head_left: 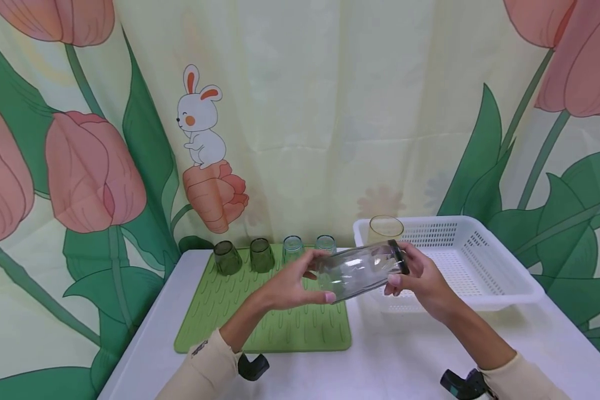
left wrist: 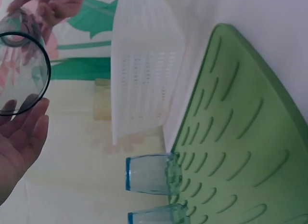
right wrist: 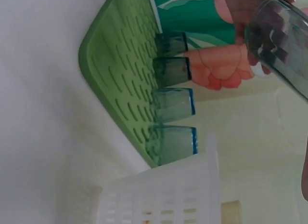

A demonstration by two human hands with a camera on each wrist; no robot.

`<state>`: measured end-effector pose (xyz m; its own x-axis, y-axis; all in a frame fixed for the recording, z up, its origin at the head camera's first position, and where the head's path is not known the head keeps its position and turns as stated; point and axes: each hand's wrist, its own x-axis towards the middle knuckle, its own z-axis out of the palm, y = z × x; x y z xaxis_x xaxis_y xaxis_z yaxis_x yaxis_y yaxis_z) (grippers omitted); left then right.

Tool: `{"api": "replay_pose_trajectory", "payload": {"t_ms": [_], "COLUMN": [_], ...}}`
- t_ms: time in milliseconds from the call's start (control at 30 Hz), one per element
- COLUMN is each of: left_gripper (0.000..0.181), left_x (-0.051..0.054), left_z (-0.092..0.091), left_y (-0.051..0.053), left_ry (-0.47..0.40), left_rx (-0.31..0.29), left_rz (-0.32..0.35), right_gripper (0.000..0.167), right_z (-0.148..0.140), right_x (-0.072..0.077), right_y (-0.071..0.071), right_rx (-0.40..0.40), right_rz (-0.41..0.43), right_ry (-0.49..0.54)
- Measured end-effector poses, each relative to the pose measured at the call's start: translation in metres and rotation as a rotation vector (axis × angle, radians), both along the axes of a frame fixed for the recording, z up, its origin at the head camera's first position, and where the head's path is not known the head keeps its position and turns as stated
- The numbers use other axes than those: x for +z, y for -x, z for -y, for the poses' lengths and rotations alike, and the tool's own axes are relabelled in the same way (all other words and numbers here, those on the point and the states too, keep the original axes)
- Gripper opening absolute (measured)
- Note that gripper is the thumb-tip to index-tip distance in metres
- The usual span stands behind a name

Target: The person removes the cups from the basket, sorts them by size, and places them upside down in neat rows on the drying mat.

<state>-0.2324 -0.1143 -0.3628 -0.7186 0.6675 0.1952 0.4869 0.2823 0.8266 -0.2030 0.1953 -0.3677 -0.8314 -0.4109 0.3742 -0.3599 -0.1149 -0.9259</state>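
Both hands hold a tall clear glass (head_left: 357, 271), tilted in the air above the table between the green drying mat (head_left: 265, 336) and the white basket. My left hand (head_left: 291, 288) grips the open rim end, its thumb below and its fingers on the far side. At the dark, thick base end, my right hand (head_left: 424, 278) pinches the glass between thumb and fingers. The left wrist view shows the round rim of the glass (left wrist: 47, 65) beside the left fingers. Part of the glass (right wrist: 284, 41) also appears in the right wrist view.
Along the mat's back edge stand two dark green glasses (head_left: 227, 258) (head_left: 262, 256) and two light blue glasses (head_left: 293, 247) (head_left: 325, 243). A white perforated basket (head_left: 522, 286) sits at the right, with an amber-rimmed glass (head_left: 386, 229) at its back left corner. A printed curtain (head_left: 300, 111) hangs behind.
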Motion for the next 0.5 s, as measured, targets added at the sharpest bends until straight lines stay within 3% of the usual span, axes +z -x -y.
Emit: {"api": "replay_pose_trajectory", "payload": {"t_ms": [233, 500], "left_gripper": [0.078, 0.08], "left_x": [-0.012, -0.022], "left_z": [0.003, 0.011], "left_y": [-0.002, -0.006], "left_ry": [0.013, 0.051], "left_rx": [-0.037, 0.002], "left_rz": [0.046, 0.063], "right_gripper": [0.047, 0.049], "right_z": [0.013, 0.031], "right_x": [0.013, 0.022], "right_y": [0.006, 0.013], "right_rx": [0.004, 0.044], "right_rz": [0.011, 0.009], "right_ry": [-0.024, -0.036]}}
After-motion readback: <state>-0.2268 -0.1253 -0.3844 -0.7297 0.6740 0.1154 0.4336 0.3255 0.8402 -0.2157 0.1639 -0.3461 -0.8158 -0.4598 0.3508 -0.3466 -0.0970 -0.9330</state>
